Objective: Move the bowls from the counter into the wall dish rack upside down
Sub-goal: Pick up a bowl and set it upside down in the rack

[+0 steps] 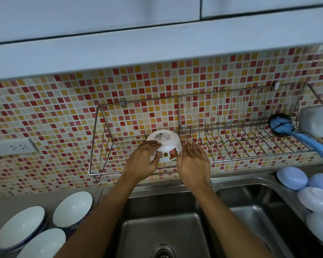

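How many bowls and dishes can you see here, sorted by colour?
White bowl with bear print, upside down in the wall rack: 1
White bowls with blue rims, on the left counter: 3
Pale blue and white dishes right of the sink: at least 4
Total: at least 8

Upturned bowl [164, 146] in rack [231, 127], above sink [157, 229]

Red, orange and cream around my white bowl

My bowl [165, 146] is white with brown bear prints; wall tiles [63, 108] checker red, orange, cream; rack [222, 127] silver; brush [295, 135] blue; counter bowls [21, 226] white, blue-rimmed.
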A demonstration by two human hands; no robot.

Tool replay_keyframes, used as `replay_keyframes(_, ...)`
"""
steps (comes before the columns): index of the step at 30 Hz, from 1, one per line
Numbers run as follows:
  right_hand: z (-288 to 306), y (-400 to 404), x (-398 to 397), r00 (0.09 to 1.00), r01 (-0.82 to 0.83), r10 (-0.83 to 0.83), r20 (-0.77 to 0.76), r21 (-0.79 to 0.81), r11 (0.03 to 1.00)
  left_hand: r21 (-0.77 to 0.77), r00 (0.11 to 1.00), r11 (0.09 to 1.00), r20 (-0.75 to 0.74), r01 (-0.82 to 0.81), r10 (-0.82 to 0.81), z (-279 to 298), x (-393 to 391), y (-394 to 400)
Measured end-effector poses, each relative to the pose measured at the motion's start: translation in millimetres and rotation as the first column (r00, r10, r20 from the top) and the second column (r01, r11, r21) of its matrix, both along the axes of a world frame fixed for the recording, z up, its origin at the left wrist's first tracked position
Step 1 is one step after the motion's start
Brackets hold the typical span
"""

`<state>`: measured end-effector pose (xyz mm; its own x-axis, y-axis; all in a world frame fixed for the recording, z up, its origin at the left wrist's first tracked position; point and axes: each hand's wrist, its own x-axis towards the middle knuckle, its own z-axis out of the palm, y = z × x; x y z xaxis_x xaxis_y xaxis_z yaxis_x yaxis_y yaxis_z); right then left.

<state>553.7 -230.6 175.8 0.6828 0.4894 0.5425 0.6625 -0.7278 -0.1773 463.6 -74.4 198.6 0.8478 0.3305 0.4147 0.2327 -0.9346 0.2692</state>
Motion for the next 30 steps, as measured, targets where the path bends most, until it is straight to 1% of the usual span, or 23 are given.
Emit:
replay_keyframes(4, -3, 1, 1, 1.0, 0.009, -0.009, 0.02, 0.0, 1.0, -0.006, 0.986, 0.996, -0.145, 0.087, -0.087, 2, 2, 3)
replay_keyframes(7, -4, 1, 2, 0.999, 0.013, -0.013, 0.04, -0.01, 1.0, 0.017, 0.98, 0.995, -0.171, 0.102, -0.098, 2, 0, 2)
replay_keyframes(9, -5, 1, 3, 0.999, 0.012, -0.012, 0.05, -0.015, 1.0, 0.065, 0.986, 0.996, -0.155, 0.066, -0.055, 1, -1, -1)
replay_keyframes(11, -7, 0, 0, 0.998, 0.002, -0.002, 0.059, -0.003, 1.0, 0.148, 0.991, 0.989, -0.132, -0.002, 0.022, -1, -4, -5)
replay_keyframes(14, -16, -5, -12, 0.999, -0.004, 0.001, 0.045, 0.067, 0.998, 0.264, 0.981, 0.961, -0.146, -0.082, 0.124, -10, -14, -13)
replay_keyframes(17, -31, -13, -30, 0.999, -0.037, 0.035, 0.018, 0.12, 0.992, 0.293, 0.981, 0.949, -0.115, -0.118, 0.158, -24, -30, -19)
replay_keyframes(20, -46, -18, -53, 0.993, -0.07, 0.08, -0.089, 0.109, 0.992, 0.265, 0.987, 0.953, -0.03, -0.146, 0.16, -44, -48, -23)
replay_keyframes(22, -65, -17, -70, 0.983, -0.101, 0.117, -0.138, 0.112, 0.988, 0.239, 0.987, 0.959, -0.011, -0.154, 0.161, -63, -68, -24)
replay_keyframes(24, -87, -12, -88, 0.971, -0.156, 0.166, -0.173, 0.071, 0.985, 0.237, 0.981, 0.956, -0.043, -0.172, 0.187, -87, -93, -21)
replay_keyframes(26, -117, 0, -110, 0.944, -0.23, 0.219, -0.246, -0.015, 0.973, 0.212, 0.959, 0.947, -0.098, -0.243, 0.268, -114, -130, -11)
replay_keyframes(28, -141, 15, -139, 0.899, -0.307, 0.27, -0.344, -0.057, 0.95, 0.166, 0.911, 0.918, -0.152, -0.359, 0.384, -141, -174, 5)
replay_keyframes(30, -157, 37, -173, 0.844, -0.423, 0.359, -0.398, -0.084, 0.902, 0.119, 0.837, 0.864, -0.218, -0.489, 0.503, -159, -227, 22)
